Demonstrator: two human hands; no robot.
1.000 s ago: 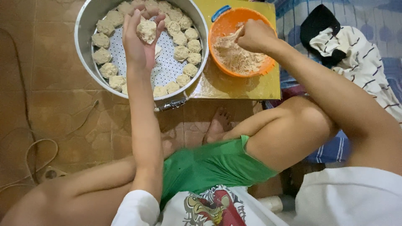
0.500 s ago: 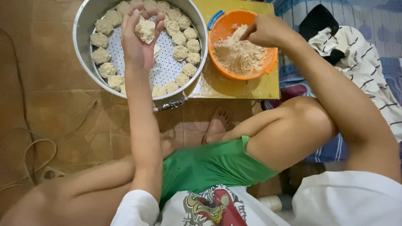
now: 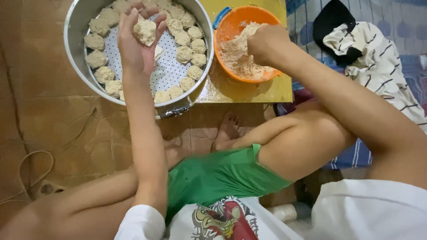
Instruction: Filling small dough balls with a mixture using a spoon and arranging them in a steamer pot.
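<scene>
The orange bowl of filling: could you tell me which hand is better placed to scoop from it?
Right. The right hand is already inside the orange bowl, on the filling; the left hand holds a dumpling over the steamer tray.

Tray (image 3: 73, 53): shiny metal, perforated base. Dumplings (image 3: 189, 52): pale, matt, lumpy dough. Bowl (image 3: 224, 31): smooth orange plastic. Filling (image 3: 238, 55): coarse, crumbly paste. Board (image 3: 249, 91): glossy yellow. Floor (image 3: 49, 120): brown tile, dull sheen. Shorts (image 3: 222, 178): green cloth. Striped cloth (image 3: 382, 53): soft, matt.
</scene>
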